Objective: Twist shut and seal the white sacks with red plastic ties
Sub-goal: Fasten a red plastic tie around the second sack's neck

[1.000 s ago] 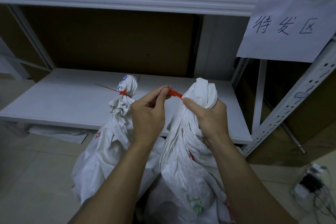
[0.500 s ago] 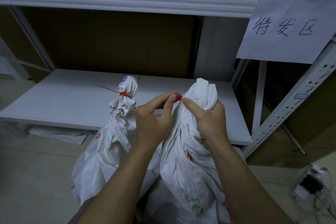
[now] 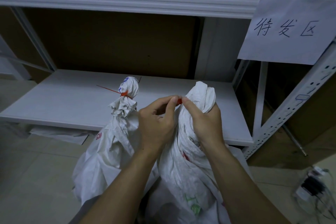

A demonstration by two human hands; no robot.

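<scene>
Before a white shelf [image 3: 63, 103], a left hand [image 3: 156, 123] and right hand [image 3: 203, 123] pinch a red tie [image 3: 179, 101] at the unsealed sack [image 3: 190, 169]'s twisted neck, which the right hand's curled fingers also grip. Beside it stands a sealed sack [image 3: 109, 151]; the contents of both are hidden.

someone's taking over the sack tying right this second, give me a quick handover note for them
Left hand: pinches the red tie between thumb and forefinger.
Right hand: grips the twisted neck of the right sack, forefinger tip at the tie.
Things: both sacks stand on the floor before the low shelf, side by side.
Done: left sack twisted shut, its fastened tie cinched round the neck; right sack twisted.
Left: the hands hide whether the red tie circles the right neck; close it and pull tight.
</scene>
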